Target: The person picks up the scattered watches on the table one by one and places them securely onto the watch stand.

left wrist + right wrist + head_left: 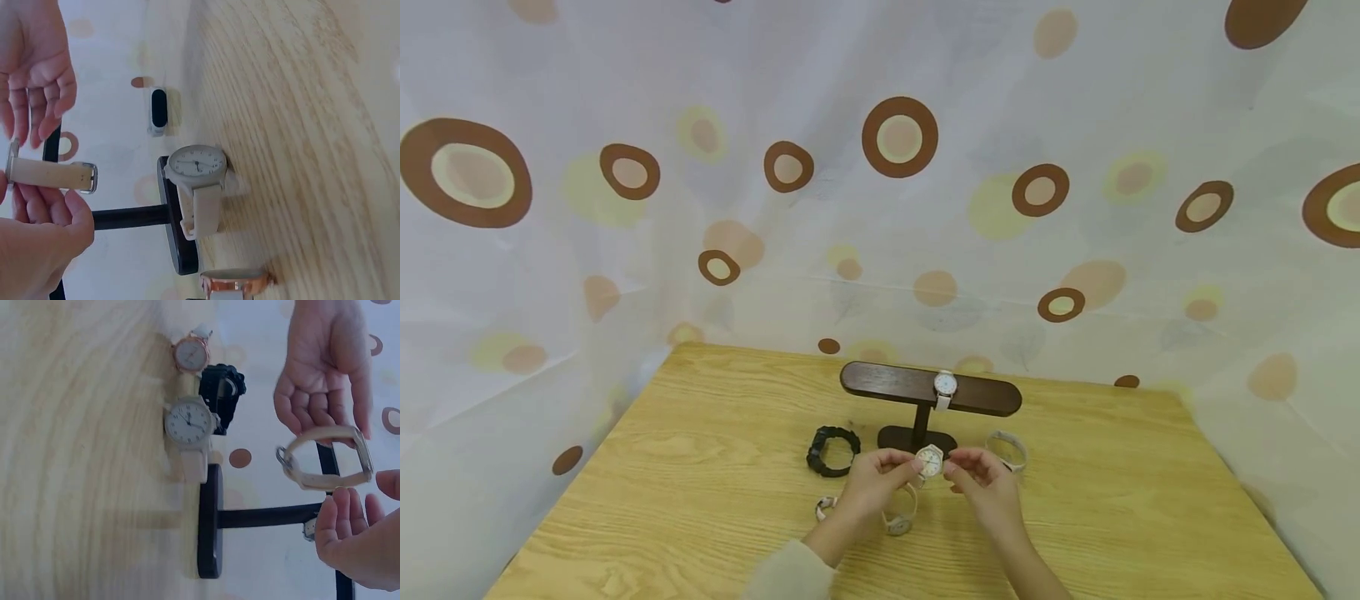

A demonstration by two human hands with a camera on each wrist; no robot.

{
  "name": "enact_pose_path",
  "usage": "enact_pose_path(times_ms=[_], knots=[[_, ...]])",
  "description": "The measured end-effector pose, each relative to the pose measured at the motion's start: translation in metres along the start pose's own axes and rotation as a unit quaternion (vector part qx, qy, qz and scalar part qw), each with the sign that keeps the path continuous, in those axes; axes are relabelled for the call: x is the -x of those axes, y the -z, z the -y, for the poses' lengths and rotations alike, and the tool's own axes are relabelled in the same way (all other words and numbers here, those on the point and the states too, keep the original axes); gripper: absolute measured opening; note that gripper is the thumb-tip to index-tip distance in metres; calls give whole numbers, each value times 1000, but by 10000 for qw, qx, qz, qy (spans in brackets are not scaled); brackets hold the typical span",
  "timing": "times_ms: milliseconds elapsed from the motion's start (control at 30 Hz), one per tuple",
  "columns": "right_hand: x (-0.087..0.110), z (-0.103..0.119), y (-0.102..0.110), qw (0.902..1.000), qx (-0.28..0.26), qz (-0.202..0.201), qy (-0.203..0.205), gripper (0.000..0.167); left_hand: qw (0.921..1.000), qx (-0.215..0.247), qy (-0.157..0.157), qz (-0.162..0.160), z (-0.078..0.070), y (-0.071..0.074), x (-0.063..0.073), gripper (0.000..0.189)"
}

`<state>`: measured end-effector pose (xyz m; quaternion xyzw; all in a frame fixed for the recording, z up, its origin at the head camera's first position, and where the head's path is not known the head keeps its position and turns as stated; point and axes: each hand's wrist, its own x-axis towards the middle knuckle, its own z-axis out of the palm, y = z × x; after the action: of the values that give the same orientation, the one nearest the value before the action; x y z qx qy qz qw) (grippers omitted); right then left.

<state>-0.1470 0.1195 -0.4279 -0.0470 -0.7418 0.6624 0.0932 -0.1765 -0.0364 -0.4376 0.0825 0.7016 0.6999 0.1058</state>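
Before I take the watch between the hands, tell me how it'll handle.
The held watch will likely flex at its strap, a thin band curving into a loop. It probably won't roll smoothly: the buckle juts from the loop and the case looks flat.

Left hand [874, 482]: thumb and fingers pinching
Right hand [990, 487]: fingers loosely bent, tips near the left hand's
Forearms [1028, 554]: both reaching forward, slanting toward each other

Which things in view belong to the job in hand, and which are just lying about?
Seemingly in the job:
held watch
dark stand
watch on the stand

Apparently just lying about:
black watch
copper-rimmed watch
cream watch
fitness band
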Motion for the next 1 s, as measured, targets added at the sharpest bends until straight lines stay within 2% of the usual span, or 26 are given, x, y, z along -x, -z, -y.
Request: enact_pose_path(times_ms=[133, 267, 433, 600, 667, 733, 833, 867, 933, 1000], knots=[[1, -5, -7, 9965, -757, 75, -359, 17, 9994, 265, -34, -228, 1, -3, 1, 28], [1, -9, -9, 9927, -1148, 113, -362, 11, 9990, 380, 10, -234, 4, -3, 3, 26], [0, -11, -8, 9925, -1130, 177, -440, 10, 9995, 301, -57, -125, 5, -1, 5, 24], [-3, -8, -6, 9962, -730, 343, -341, 16, 9996, 275, -46, -15, 4, 3, 5, 24], [-5, -8, -4, 9980, -447, 442, -114, 20, 9997, 251, -44, -13, 4, 6, 3, 25], [-8, -8, -1, 9984, -105, 488, 279, 21, 9998, 180, -24, -46, 3, 10, 2, 25], [-15, -10, 7, 9927, 429, 501, 1007, 19, 9998, -52, -126, -123, 2, 18, -1, 27], [-17, -11, 10, 9884, 624, 472, 1300, 18, 9997, -121, -152, -170, 2, 21, -2, 27], [-23, -14, 16, 9731, 1127, 313, 1985, 20, 9990, -272, -237, -254, 0, 27, -4, 28], [-28, -15, 21, 9498, 1689, 92, 2633, 25, 9980, -379, -339, -373, -2, 33, -7, 28]])
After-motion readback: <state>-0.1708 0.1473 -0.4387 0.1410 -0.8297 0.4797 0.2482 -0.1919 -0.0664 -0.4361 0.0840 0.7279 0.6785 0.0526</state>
